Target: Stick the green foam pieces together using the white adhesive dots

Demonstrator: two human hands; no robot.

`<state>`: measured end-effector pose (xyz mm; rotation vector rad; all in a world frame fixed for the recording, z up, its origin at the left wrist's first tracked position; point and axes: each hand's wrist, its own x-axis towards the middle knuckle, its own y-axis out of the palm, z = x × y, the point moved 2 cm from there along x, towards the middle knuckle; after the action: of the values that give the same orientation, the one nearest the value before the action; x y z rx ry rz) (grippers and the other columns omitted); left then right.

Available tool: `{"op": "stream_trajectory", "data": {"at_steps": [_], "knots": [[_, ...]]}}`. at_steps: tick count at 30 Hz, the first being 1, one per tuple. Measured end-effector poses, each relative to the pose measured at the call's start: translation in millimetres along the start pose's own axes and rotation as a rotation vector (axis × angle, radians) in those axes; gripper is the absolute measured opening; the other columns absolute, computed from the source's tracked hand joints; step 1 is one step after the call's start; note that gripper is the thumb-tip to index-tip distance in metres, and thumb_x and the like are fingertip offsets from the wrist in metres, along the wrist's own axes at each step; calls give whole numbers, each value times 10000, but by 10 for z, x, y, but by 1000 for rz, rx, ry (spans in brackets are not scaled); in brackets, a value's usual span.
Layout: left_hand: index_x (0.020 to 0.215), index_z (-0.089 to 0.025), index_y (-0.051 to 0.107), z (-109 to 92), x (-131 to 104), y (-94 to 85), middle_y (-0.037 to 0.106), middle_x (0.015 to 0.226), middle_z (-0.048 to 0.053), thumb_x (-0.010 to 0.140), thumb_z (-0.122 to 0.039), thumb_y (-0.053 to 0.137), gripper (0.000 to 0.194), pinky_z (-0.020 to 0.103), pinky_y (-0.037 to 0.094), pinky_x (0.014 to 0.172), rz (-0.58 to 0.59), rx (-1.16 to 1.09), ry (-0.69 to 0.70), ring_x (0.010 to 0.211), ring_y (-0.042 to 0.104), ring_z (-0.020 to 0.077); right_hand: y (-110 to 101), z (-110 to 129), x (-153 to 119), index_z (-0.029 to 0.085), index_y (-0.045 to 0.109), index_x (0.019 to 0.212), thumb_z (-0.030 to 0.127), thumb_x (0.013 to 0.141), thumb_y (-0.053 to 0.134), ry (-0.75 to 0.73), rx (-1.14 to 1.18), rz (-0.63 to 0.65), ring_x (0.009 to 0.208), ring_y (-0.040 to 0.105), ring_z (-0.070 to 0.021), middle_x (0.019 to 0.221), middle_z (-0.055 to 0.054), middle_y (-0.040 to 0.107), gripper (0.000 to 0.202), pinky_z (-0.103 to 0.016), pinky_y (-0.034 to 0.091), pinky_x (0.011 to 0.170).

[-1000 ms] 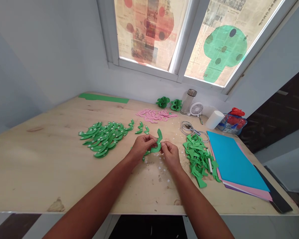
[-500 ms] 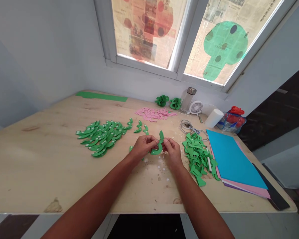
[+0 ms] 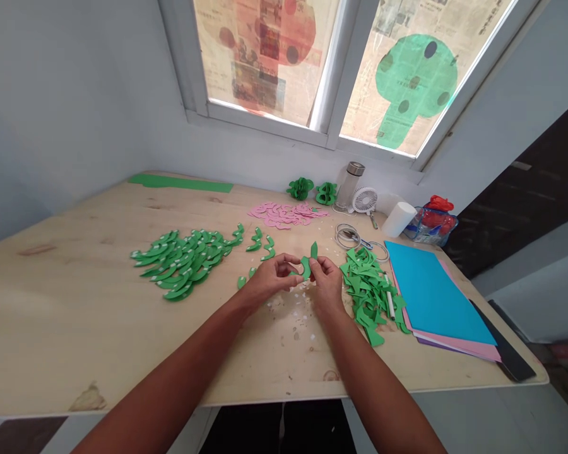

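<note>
Over the middle of the table, a curved green paper cutout (image 3: 305, 268) is between my two hands. My right hand (image 3: 328, 280) pinches it, and a pointed green end sticks up above the fingers. On its left side my left hand (image 3: 273, 275) has thumb and forefinger curved apart, close against the cutout's edge; whether they touch it is hard to tell. Several small curved green pieces with white tabs (image 3: 268, 248) lie just beyond and beside my left hand. Tiny white paper scraps (image 3: 299, 307) are scattered below my hands.
Left is a pile of green crescents (image 3: 187, 261); right are green offcuts (image 3: 366, 290) with a white pen (image 3: 390, 302) and blue sheets (image 3: 438, 293). Behind are pink cutouts (image 3: 286, 214), tape rolls (image 3: 347, 236), a bottle (image 3: 349, 186), a fan (image 3: 364, 200) and green paper balls (image 3: 300, 188).
My left finger and thumb have spread apart from their pinch on the green cutout. My right hand still holds it, turned slightly. The whole view has shifted a little.
</note>
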<state>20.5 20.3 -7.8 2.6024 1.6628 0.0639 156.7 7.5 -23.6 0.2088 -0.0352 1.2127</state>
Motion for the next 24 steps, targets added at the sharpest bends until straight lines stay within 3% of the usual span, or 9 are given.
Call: {"op": "stream_trajectory", "data": {"at_steps": [4, 7, 12, 20, 24], "knots": [[959, -168, 560, 50, 14, 26, 635, 775, 20, 568, -250, 748, 441, 243, 463, 611, -12, 26, 33, 704, 588, 143, -11, -4, 0, 154, 615, 706, 403, 681, 630, -2, 6, -5, 503, 419, -93, 548, 42, 523, 250, -227, 330, 501], [917, -167, 558, 83, 32, 29, 622, 736, 5, 574, -255, 736, 396, 252, 462, 599, -38, 18, 29, 656, 579, 137, -7, -13, 2, 154, 616, 696, 399, 677, 641, 5, 30, 23, 501, 431, -91, 551, 39, 540, 247, -227, 342, 506], [855, -162, 586, 100, 52, 2, 632, 806, 25, 542, -252, 752, 365, 255, 465, 641, -83, 15, 27, 742, 593, 156, -2, -84, 17, 160, 615, 701, 397, 661, 663, 56, 114, 35, 480, 436, -87, 539, 41, 543, 245, -229, 353, 497], [851, -157, 585, 50, 13, -72, 626, 670, -3, 555, -261, 774, 367, 280, 475, 621, 89, -171, -57, 584, 588, 127, 74, -35, -25, 181, 600, 704, 350, 608, 721, 209, 339, 109, 515, 464, -94, 601, 28, 574, 229, -228, 370, 502], [822, -157, 603, 16, -5, -83, 630, 662, 3, 543, -253, 782, 345, 277, 482, 614, 89, -158, -74, 595, 590, 132, 78, 18, -38, 187, 593, 686, 329, 592, 740, 241, 393, 124, 537, 489, -104, 613, 21, 585, 226, -232, 386, 510]]}}
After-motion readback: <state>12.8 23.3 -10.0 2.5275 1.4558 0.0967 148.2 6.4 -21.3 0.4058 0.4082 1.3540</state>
